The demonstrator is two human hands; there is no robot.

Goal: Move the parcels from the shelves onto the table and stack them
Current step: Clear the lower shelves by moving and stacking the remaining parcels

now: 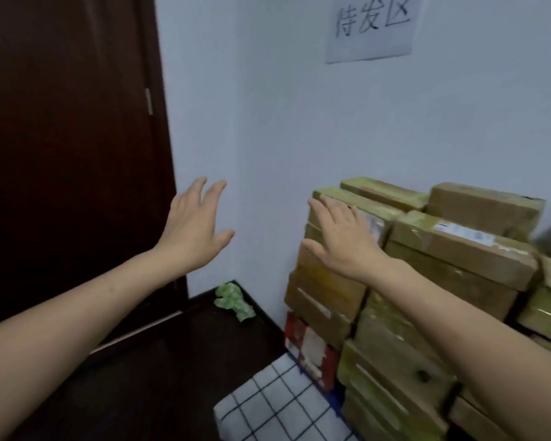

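Note:
A tall stack of brown cardboard parcels (458,259) fills the right side against the white wall, on a table with a white grid-patterned cloth (277,405). My right hand (341,237) is spread with straight fingers in front of the stack's upper left parcel (379,211); whether it touches is unclear. My left hand (194,224) hovers in the air to the left, fingers spread, holding nothing. A red and white box (309,345) sits at the stack's lower left.
A dark wooden door (67,154) stands at the left. A paper sign with handwriting (372,27) hangs on the wall above the parcels. A crumpled green bit of wrapping (233,299) lies on the dark floor in the corner.

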